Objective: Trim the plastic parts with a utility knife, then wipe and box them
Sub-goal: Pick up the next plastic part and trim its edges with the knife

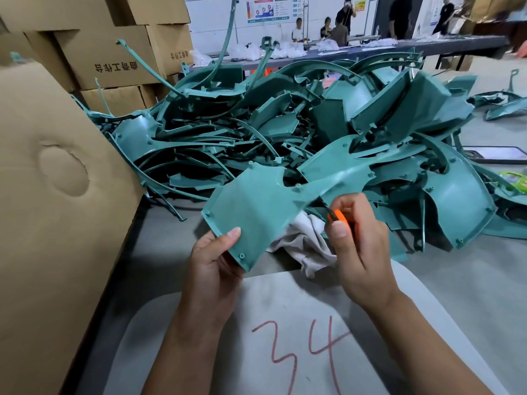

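A curved teal plastic part (251,203) is held up over the table's near edge. My left hand (214,258) grips its lower corner, thumb on top. My right hand (353,240) grips an orange utility knife (338,216) at the part's right edge, its blade end hidden against the plastic. A crumpled grey-white cloth (302,243) lies under the part, between my hands. Behind them rises a big heap of teal plastic parts (285,129).
An open cardboard box flap (57,195) stands at the left, with stacked cartons (114,55) behind it. A grey pad marked "34" (285,337) covers my lap. A tablet-like frame (496,153) lies right. Several people stand at a far table (370,47).
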